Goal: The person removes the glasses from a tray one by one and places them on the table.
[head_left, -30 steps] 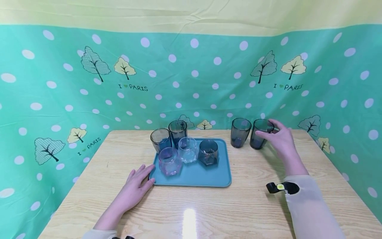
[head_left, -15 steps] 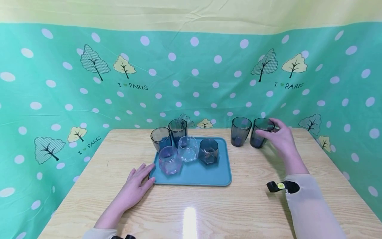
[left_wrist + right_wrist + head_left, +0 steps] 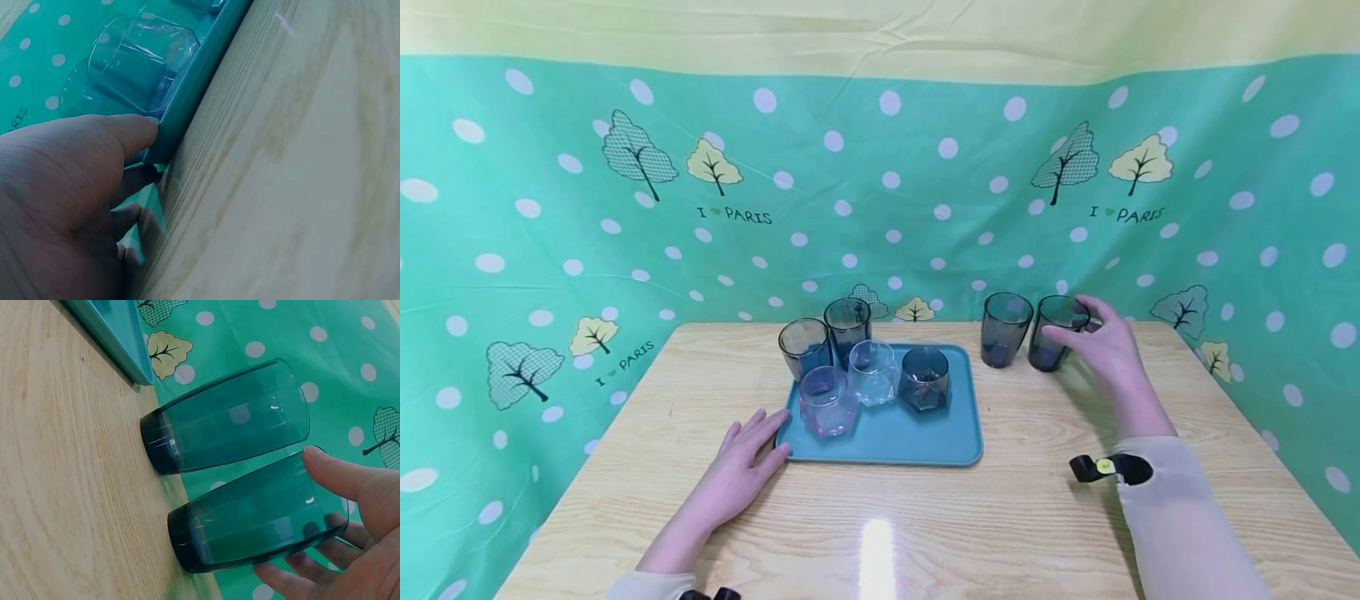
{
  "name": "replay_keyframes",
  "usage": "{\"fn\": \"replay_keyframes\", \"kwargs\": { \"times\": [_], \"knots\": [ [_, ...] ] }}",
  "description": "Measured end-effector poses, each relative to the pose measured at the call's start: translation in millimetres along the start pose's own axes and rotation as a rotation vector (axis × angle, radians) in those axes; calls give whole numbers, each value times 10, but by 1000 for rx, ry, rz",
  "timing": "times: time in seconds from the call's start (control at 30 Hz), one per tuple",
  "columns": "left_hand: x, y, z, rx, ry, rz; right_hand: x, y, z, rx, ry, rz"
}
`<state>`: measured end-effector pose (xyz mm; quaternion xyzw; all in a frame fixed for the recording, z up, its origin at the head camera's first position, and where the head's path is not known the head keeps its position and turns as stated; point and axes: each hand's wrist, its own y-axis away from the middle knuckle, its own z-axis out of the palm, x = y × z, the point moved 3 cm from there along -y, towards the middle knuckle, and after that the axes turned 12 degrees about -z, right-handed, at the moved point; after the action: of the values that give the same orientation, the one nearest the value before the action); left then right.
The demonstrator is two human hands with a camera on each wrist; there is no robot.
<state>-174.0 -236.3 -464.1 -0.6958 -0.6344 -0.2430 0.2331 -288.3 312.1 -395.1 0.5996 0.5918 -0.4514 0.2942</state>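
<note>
At the table's back right, my right hand grips a tall smoky-grey drinking glass near its rim, thumb on the near side and fingers round the far side. The glass stands upright on the table. Just left of it stands a matching tall glass, untouched. My left hand rests at the left edge of a blue tray; thumb tip and fingertips touch the rim, fingers fairly straight. Three short faceted glasses stand on the tray: a pinkish one, a clear one and a dark grey one.
Two more tall smoky glasses, a front one and a rear one, stand at the tray's back left corner; their bases are partly hidden. A green dotted cloth hangs behind the wooden table.
The head view has shifted very slightly. Both hands, the glasses and the tray keep their places.
</note>
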Motion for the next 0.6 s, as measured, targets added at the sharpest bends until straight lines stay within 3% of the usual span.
{"fn": "replay_keyframes", "kwargs": {
  "times": [0.6],
  "knots": [
    [1,-4,4,4,3,7,7,-9,20,-6,-17,-18]
  ]
}}
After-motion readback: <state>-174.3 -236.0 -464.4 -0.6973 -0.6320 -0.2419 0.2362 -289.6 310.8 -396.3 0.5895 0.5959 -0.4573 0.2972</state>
